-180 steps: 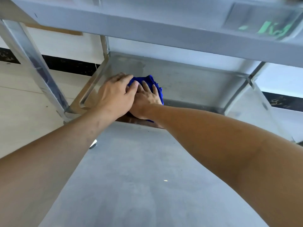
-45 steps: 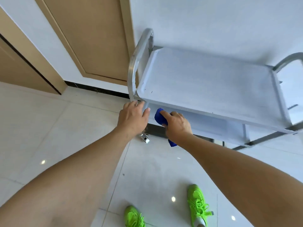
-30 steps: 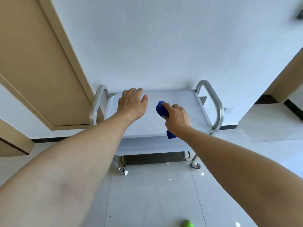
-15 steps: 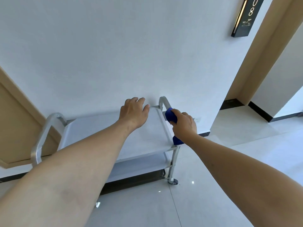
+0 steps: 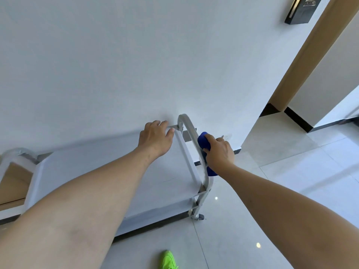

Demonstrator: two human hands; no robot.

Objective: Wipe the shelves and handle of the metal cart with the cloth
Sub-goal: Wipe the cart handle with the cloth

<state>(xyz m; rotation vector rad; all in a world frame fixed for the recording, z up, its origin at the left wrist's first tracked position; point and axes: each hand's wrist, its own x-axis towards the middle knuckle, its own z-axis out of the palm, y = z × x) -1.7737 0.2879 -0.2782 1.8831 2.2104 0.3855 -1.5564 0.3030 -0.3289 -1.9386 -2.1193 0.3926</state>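
Since half a second ago the right hand (image 5: 218, 151) has carried the blue cloth (image 5: 204, 143) from beside the near handle onto its bar, while the view has swung so the metal cart (image 5: 116, 171) sits lower and further left in the frame.

Nearest the camera, at the bottom centre, a bright green shoe (image 5: 168, 260) stands on pale floor tiles (image 5: 252, 220). Both bare forearms reach up from the lower corners. At centre right, the right hand is clenched around the cloth, pressing it against the curved handle (image 5: 187, 125) partway down its length. Just left of it, the left hand (image 5: 156, 138) lies released, fingers straight, resting on the far right corner of the top shelf (image 5: 93, 164); a lower shelf (image 5: 155, 212) shows beneath, and one caster (image 5: 199, 216) at the cart's right leg. A second handle (image 5: 11, 155) rises at the left edge.

The step in hand appears to be the handle wipe. The next move likely calls for sliding the cloth along the whole curve of the bar, the left hand steadying the cart against rolling.

Beyond stands a plain white wall (image 5: 116, 65). In the upper right corner hangs a dark door sign (image 5: 300, 10); its markings are too cropped to read. No brand is visible.
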